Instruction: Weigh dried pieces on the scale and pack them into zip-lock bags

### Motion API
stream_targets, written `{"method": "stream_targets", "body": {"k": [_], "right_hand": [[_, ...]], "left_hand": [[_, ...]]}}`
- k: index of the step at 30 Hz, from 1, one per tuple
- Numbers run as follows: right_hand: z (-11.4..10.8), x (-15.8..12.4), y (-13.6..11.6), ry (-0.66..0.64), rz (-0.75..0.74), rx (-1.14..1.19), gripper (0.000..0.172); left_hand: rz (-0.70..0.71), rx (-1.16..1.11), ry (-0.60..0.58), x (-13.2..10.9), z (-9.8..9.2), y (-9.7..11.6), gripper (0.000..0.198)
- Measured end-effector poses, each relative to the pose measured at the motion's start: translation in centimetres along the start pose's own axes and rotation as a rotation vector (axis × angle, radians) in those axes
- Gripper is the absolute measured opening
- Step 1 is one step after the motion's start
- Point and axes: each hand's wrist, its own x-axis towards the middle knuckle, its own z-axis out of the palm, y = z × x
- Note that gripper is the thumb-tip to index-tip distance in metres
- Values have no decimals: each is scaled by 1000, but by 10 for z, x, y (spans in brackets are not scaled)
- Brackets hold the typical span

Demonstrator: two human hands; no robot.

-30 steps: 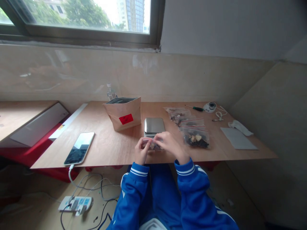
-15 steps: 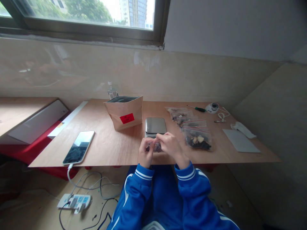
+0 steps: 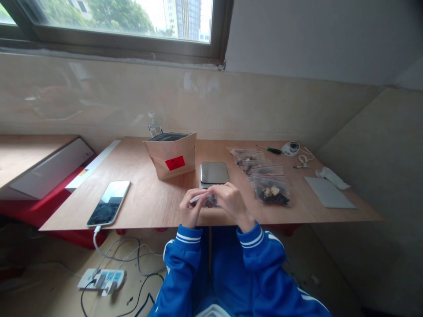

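- The left hand (image 3: pixel 190 208) has its grip pinching the top edge of a clear zip bag (image 3: pixel 210 202).
- The right hand (image 3: pixel 230 200) pinches that edge too; the bag's dark contents are hard to make out.
- The bag is between the hands at the near side of the wooden desk (image 3: pixel 148 202), before a silver-topped scale (image 3: pixel 214 172).
- An open kraft pouch (image 3: pixel 173 154) stands left; filled zip bags (image 3: pixel 272 191) lie right.
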Motion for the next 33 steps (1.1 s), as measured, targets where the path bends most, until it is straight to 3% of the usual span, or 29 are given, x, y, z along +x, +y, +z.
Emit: {"method": "stream_targets", "body": {"k": [4,8,13,19,24,33], "right_hand": [[-4,-3,1,50,54,114,13],[-1,-5,6,100,137,161,14],[15,-5,7,135,158,130,20],[20,3,-13,76,86,72,7],[19,13,-25,67,94,66,10],[24,10,-27,189,180,102,21]], "left_hand": [[-6,2,84,0,-2,-3,16],[-64,-13,81,-1,-8,-6,18],[-49,28,59,0,-17,-6,17],[-85,23,103,2,-26,-10,19],[-106,-25,127,-4,-21,-15,21],[-39,-9,217,-7,-13,-12,16]]}}
